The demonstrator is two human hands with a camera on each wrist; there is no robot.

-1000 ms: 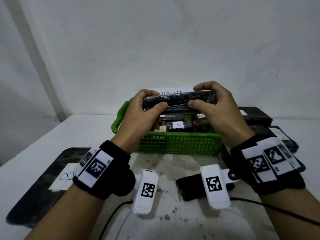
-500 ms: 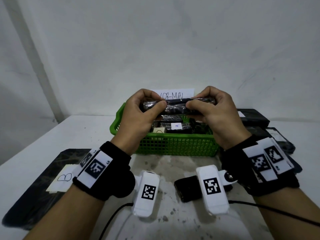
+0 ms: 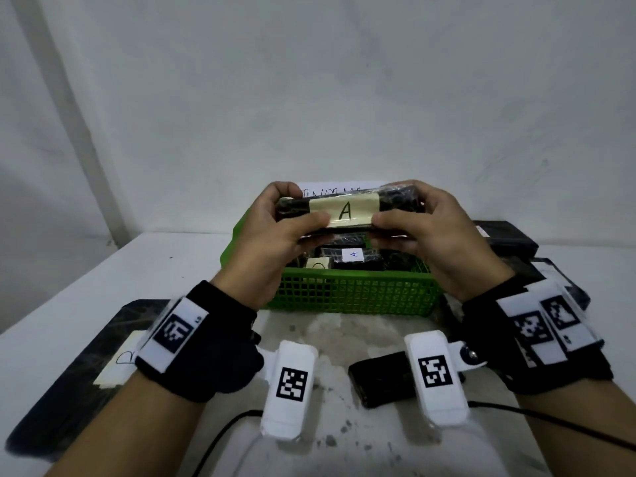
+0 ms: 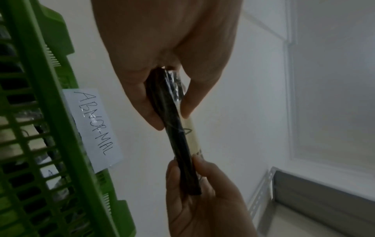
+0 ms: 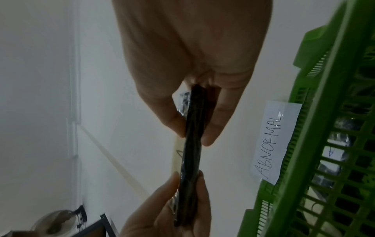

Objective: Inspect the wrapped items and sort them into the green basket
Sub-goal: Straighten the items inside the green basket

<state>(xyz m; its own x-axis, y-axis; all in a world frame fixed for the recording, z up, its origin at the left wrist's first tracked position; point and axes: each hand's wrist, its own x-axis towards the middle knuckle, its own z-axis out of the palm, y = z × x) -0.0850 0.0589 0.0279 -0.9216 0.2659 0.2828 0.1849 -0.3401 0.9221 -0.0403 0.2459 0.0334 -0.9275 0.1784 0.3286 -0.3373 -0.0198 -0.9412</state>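
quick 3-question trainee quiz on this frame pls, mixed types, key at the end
1. True or false: the wrapped item is held by the left hand alone.
2. What letter is on the label facing the head camera?
3. The sign on the green basket reads: A) NORMAL B) ABNORMAL C) RETURNS

Key:
1. False; the right hand grips the other end.
2. A
3. B
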